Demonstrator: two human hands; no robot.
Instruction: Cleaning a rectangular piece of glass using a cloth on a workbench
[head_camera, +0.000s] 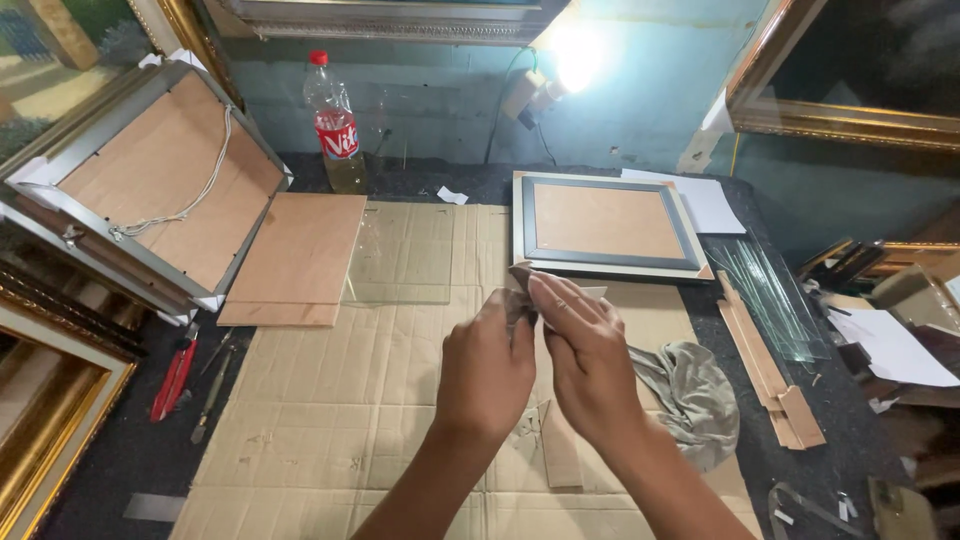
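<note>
Both hands meet over the middle of the cardboard sheet (330, 420), left hand (487, 368) and right hand (585, 352) pinching a small grey cloth (522, 285), near the grey frame (605, 225).

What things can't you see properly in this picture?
- Head view: the small piece pinched by the left hand and right hand is mostly covered by fingers.
- The gold frame is cut off by the left edge.
- The lamp is lost in glare.

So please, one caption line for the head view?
Both hands hold a small cloth above a cardboard-covered table.
</note>
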